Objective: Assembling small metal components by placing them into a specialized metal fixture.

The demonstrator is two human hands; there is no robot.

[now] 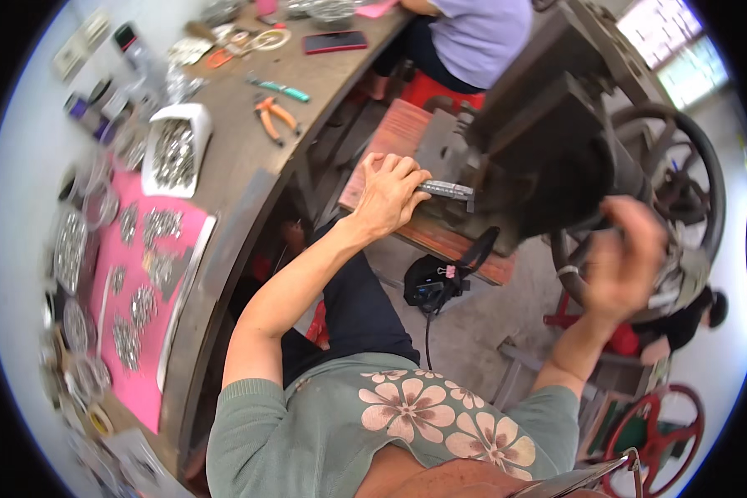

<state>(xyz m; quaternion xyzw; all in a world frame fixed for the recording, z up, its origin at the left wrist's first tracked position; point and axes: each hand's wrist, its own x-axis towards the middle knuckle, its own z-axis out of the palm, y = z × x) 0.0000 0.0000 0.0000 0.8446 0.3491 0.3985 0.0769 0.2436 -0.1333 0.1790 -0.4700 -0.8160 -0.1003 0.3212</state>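
My left hand (388,197) is closed around one end of a narrow, dark bar-shaped piece (450,191) with a pale, marked upper side. Its free end reaches right, over the bed of a dark metal press (539,158); I cannot make out its exact kind. Motion smears my right hand (627,261), which is raised at the right, in front of the press's large dark handwheel (710,166). Its fingers are too blurred to read, and whether it touches the wheel is unclear. Below my left hand runs the reddish wooden board (382,153) under the press.
On the left, a workbench (249,195) holds orange-handled pliers (272,119), a white tub of small metal parts (176,153) and a pink sheet (133,365) with piles of parts. Another person (481,41) sits beyond the press. A black device (430,282) hangs below the board.
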